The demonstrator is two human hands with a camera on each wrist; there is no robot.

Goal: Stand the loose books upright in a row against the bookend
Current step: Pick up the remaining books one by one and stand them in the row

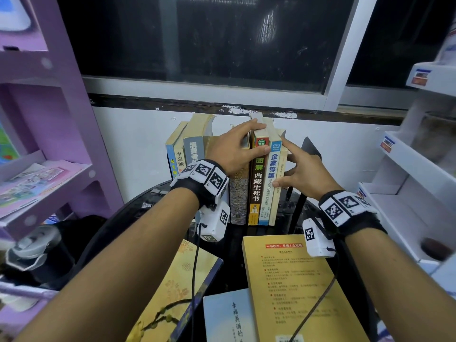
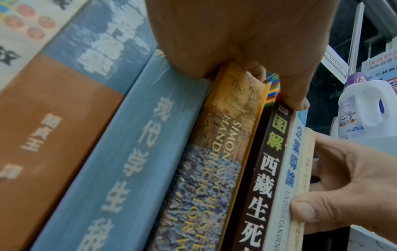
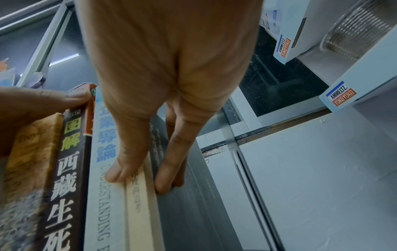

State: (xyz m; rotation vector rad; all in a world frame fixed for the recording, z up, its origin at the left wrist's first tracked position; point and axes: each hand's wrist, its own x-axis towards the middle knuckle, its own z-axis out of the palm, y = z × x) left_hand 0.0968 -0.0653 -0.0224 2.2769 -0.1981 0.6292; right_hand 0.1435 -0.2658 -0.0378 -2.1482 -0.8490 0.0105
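Note:
Several books stand upright in a row on the dark round table. My left hand grips the top of the dark brown book, with its fingers over the page tops and its thumb on the spine. To its right stand a white-and-blue book and a thin cream book. My right hand pinches the cream book, thumb on the spine and fingers on its right cover. The black bookend stands just right of that hand. A yellow book, a pale blue book and a floral book lie flat in front.
A purple shelf unit stands at the left and white shelves at the right. The white wall and a dark window are behind the row. A white detergent bottle sits on the right shelves.

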